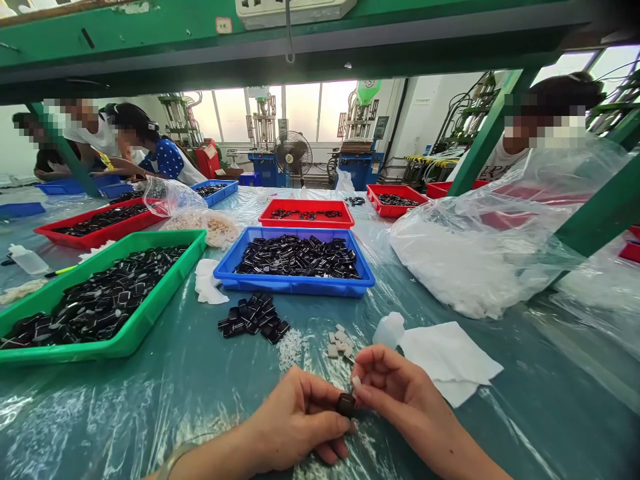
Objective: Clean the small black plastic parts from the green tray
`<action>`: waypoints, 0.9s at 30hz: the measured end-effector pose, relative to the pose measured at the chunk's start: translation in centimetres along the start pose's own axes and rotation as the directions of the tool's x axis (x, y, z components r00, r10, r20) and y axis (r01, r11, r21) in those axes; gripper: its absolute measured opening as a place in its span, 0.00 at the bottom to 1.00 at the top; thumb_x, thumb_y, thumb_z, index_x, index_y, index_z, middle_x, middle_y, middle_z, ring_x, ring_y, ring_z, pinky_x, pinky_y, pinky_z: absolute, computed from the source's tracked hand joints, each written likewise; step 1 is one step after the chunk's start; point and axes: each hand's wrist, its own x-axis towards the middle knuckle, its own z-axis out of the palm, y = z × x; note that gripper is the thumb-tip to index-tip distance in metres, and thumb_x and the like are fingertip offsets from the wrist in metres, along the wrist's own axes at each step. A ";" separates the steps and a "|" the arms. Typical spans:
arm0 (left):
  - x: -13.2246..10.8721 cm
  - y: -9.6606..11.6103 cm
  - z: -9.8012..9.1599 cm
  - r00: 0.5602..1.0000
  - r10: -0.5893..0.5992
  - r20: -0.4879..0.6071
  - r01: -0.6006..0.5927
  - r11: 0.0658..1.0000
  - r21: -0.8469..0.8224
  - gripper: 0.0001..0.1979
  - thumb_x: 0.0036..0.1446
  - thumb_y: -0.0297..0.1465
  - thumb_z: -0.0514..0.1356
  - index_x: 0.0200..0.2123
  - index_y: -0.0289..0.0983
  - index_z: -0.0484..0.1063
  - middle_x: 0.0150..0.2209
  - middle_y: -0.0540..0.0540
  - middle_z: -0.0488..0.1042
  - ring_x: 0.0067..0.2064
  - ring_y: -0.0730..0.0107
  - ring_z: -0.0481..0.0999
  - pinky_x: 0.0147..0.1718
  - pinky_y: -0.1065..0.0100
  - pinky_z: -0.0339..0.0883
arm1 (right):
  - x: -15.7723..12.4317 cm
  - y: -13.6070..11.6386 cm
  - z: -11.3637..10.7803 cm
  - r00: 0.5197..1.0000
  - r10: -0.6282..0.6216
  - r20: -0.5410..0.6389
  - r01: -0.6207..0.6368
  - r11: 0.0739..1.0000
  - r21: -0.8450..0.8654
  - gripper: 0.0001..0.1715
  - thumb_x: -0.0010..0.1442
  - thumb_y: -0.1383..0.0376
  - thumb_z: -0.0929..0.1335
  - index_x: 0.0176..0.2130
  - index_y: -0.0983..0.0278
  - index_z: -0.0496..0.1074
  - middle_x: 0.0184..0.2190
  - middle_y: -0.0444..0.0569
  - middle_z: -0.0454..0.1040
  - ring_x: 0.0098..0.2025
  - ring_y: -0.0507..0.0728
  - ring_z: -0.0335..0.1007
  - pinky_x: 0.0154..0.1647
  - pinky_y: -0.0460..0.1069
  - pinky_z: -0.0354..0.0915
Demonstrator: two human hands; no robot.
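Between the thumb and fingers of my left hand (305, 420) is a small black plastic part (346, 404) with rounded corners. My right hand (395, 387) is closed in a pinch on a small white piece (356, 383), just above the black part. A thin dark tip (349, 359) shows by the right index finger; its kind I cannot make out. Ahead of the hands lie a heap of black parts (254, 316), a scatter of small clear-white bits (292, 348) and several beige-white blocks (340, 341).
A blue tray (295, 287) and a green tray (135, 340) hold many black parts. Behind stands a red tray (305, 223). White paper (450, 357) lies to the right, below a large clear plastic bag (460, 260). Green posts (600, 213) flank the bench. Other people sit across it.
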 end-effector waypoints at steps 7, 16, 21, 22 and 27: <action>0.2 -0.4 -0.2 0.997 0.046 0.055 -0.048 0.998 0.035 0.12 0.44 0.33 0.61 0.31 0.30 0.77 0.22 0.47 0.70 0.23 0.77 0.70 0.23 0.76 0.67 | -0.4 -0.8 0.3 0.976 -0.217 0.035 0.219 0.942 -0.256 0.04 0.54 0.66 0.70 0.28 0.61 0.76 0.27 0.45 0.72 0.29 0.52 0.67 0.31 0.45 0.63; 0.2 -0.7 -0.3 0.996 0.054 0.076 -0.059 0.996 0.060 0.11 0.45 0.32 0.61 0.30 0.30 0.77 0.21 0.48 0.70 0.23 0.77 0.70 0.23 0.76 0.67 | -0.7 -1.0 0.5 0.957 -0.263 0.125 0.291 0.883 -0.369 0.09 0.57 0.67 0.68 0.28 0.60 0.78 0.27 0.46 0.73 0.28 0.52 0.69 0.28 0.43 0.64; 0.2 -0.6 -0.2 0.998 0.057 0.041 -0.060 0.996 0.072 0.11 0.46 0.32 0.60 0.30 0.29 0.76 0.20 0.48 0.70 0.20 0.79 0.70 0.22 0.77 0.67 | -1.1 -0.4 1.2 0.971 -0.235 0.037 0.234 0.917 -0.324 0.10 0.59 0.64 0.67 0.29 0.59 0.78 0.29 0.46 0.73 0.30 0.53 0.70 0.30 0.43 0.66; 0.2 -0.5 -0.2 0.998 0.058 0.034 -0.060 0.996 0.069 0.11 0.46 0.32 0.60 0.30 0.29 0.76 0.20 0.48 0.70 0.20 0.79 0.69 0.22 0.77 0.66 | -1.2 -0.3 1.3 0.973 -0.232 0.021 0.226 0.922 -0.313 0.10 0.59 0.64 0.67 0.29 0.59 0.78 0.29 0.46 0.73 0.30 0.53 0.70 0.30 0.43 0.66; 0.1 -0.7 0.0 0.997 0.071 0.017 -0.071 0.997 0.033 0.12 0.45 0.33 0.60 0.28 0.28 0.74 0.19 0.48 0.69 0.19 0.79 0.69 0.20 0.78 0.65 | -1.0 0.1 1.4 0.972 -0.236 0.012 0.229 0.926 -0.299 0.08 0.59 0.65 0.67 0.31 0.58 0.78 0.31 0.46 0.73 0.31 0.53 0.71 0.31 0.43 0.67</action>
